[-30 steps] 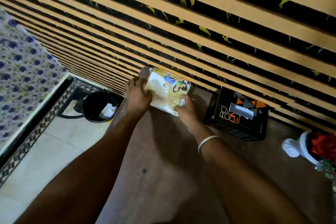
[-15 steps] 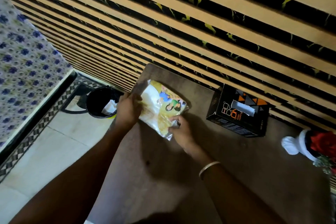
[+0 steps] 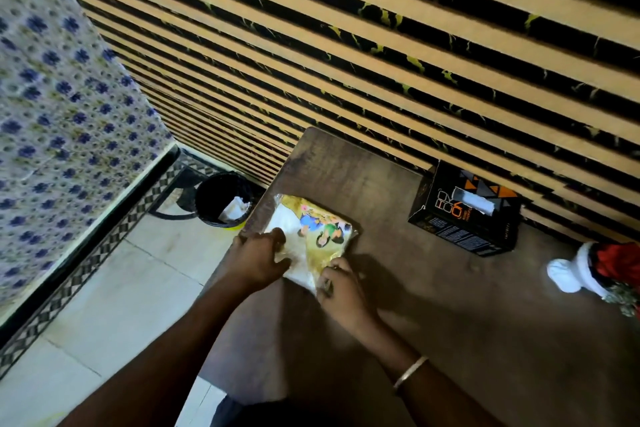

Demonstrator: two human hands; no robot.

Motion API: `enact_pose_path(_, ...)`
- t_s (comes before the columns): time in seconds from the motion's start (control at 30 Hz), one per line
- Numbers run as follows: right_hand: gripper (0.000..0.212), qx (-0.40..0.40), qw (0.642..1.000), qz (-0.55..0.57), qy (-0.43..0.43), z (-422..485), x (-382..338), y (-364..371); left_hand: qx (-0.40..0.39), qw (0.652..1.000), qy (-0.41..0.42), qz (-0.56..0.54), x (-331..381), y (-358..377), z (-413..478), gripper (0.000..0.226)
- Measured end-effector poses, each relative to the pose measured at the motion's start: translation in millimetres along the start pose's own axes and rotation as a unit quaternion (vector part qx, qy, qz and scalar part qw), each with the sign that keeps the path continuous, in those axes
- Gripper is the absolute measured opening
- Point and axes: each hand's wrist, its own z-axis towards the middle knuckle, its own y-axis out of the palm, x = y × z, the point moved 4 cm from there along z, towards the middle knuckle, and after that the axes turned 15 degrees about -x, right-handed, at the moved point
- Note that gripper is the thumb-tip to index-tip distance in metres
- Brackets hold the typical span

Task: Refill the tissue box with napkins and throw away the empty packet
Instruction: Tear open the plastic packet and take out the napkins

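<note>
A yellow printed napkin packet (image 3: 313,230) with white napkins inside lies on the brown table (image 3: 433,305) near its left edge. My left hand (image 3: 258,256) grips the packet's left side. My right hand (image 3: 341,291) pinches its near right corner. A black tissue box (image 3: 464,215) with orange triangles stands to the right by the wall, a white tissue poking from its top slot. A black waste bin (image 3: 221,199) sits on the floor just left of the table, with a crumpled white scrap in it.
A slatted tan and black wall (image 3: 381,62) runs behind the table. At the table's right edge stands a white and red ornament (image 3: 581,269). A blue-flowered cloth (image 3: 59,107) hangs at the left above a tiled floor (image 3: 104,295).
Both hands have drawn the packet back from the wall toward me and lowered it flat onto the table. The view has tilted so more of the table's far edge shows.
</note>
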Motion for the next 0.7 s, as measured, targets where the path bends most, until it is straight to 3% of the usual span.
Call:
enact_pose_path(0.07, 0.006, -0.014, 1.000, 0.019, -0.013, -3.1, -2.0, 2.7, -0.037, 0.999, -0.022, 0.025, 10.1, 1.7, 6.6, 0.053)
enact_pose_path(0.17, 0.010, -0.007, 0.999, 0.047, -0.008, -5.4, -2.3, 3.3, -0.073, 0.996, -0.041, 0.023, 23.2, 5.4, 24.6, 0.056)
enact_pose_path(0.33, 0.012, -0.040, 0.997, 0.066, -0.004, -11.3, 1.4, 8.7, -0.107, 0.993, -0.031, -0.037, 35.4, 8.2, 33.7, 0.043)
enact_pose_path(0.47, 0.019, -0.048, 0.995, 0.088, -0.004, -15.5, 1.7, 10.5, -0.084, 0.993, -0.012, -0.078, 31.3, 7.9, 29.6, 0.020)
enact_pose_path(0.57, 0.053, -0.075, 0.991, 0.114, 0.010, -19.3, -1.5, 6.5, -0.065, 0.991, 0.019, -0.115, 24.8, 8.0, 27.0, 0.023)
enact_pose_path(0.7, 0.096, -0.137, 0.983, 0.120, 0.019, -15.0, -1.8, 2.9, -0.057, 0.982, 0.075, -0.163, 19.4, 8.1, 16.4, 0.008)
